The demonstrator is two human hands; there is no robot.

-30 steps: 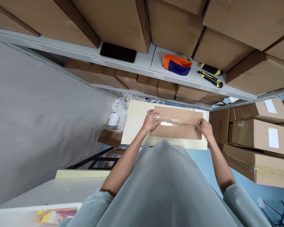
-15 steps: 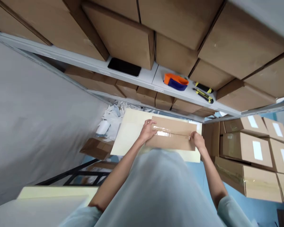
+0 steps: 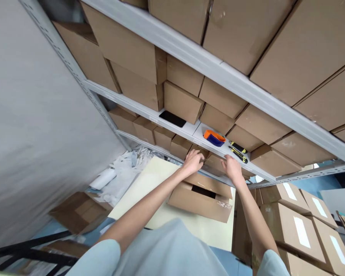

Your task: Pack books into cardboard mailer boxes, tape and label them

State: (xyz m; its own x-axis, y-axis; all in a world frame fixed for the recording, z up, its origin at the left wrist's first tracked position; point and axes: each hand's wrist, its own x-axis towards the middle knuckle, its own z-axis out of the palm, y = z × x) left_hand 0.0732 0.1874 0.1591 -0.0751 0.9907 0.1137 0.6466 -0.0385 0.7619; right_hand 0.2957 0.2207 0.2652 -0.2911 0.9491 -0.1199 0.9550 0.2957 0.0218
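Note:
My left hand [image 3: 193, 161] and my right hand [image 3: 230, 168] are raised side by side at the front of the lower shelf row, under the shelf board [image 3: 189, 132]. The fingers of both are stretched out against the small brown boxes [image 3: 214, 163] there, and I see nothing held in either. Below the hands a flat cardboard box [image 3: 199, 201] lies on the cream table [image 3: 145, 191]. Its top flaps are apart with a dark gap between them, and clear tape shows on its near side.
On the shelf board lie an orange and blue tape dispenser [image 3: 214, 137], two yellow-black utility knives [image 3: 238, 150] and a black flat device [image 3: 172, 119]. Labelled cartons [image 3: 297, 226] are stacked at the right. White paper scraps [image 3: 117, 178] lie by the grey wall at the left.
Both hands left the taped box and rose to the lower shelf. The box now shows open flaps. The view tilted upward, so more shelves appear.

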